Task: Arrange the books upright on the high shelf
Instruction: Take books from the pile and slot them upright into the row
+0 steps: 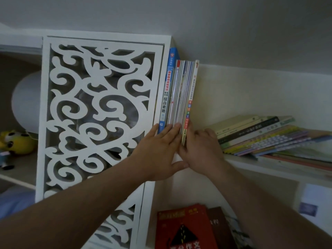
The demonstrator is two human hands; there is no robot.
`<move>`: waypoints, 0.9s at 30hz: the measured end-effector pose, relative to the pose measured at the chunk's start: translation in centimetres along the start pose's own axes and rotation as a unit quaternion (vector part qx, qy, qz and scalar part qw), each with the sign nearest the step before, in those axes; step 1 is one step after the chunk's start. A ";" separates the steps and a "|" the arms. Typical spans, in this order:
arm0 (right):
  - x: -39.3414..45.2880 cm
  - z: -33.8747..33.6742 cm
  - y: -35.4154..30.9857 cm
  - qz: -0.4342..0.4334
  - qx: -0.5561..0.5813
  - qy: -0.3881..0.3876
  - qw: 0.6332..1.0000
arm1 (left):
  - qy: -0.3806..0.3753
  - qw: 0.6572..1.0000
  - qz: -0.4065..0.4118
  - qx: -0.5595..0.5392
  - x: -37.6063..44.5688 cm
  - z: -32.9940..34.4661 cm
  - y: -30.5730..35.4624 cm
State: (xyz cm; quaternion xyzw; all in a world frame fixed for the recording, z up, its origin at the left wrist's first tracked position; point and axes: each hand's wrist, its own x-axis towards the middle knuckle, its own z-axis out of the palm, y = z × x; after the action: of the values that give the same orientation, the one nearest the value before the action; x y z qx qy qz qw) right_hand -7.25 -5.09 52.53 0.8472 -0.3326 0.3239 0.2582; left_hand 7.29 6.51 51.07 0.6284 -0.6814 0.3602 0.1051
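A row of upright books (pixel 180 94) stands at the left end of the high white shelf (pixel 255 163), leaning against the carved side panel. The leftmost is a thick blue book (pixel 168 90); the rightmost has a cream spine with coloured squares (pixel 190 103). My left hand (pixel 159 150) lies with straight fingers pressed against the lower spines, thumb under the shelf edge. My right hand (pixel 201 151) rests against the right side of the rightmost book, fingers curled behind it. A slanted stack of flat books (pixel 269 137) lies on the shelf to the right.
A white fretwork panel (pixel 100 108) borders the shelf on the left. Beyond it sit a white globe lamp (pixel 27 103) and a yellow plush toy (pixel 16 141). On the lower shelf lie a red book (pixel 183 229) and a brown one (pixel 221 227).
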 end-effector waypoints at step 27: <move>-1.1 -0.9 -1.6 0.060 0.044 0.033 0.997 | -0.005 0.993 -0.095 -0.069 -2.8 0.6 1.5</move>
State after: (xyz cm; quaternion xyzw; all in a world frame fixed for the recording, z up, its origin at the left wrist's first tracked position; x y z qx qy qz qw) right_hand -7.05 -2.98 52.00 0.8252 -0.3592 0.3809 0.2117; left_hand 6.63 8.26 48.49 0.6836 -0.6422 0.2975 0.1784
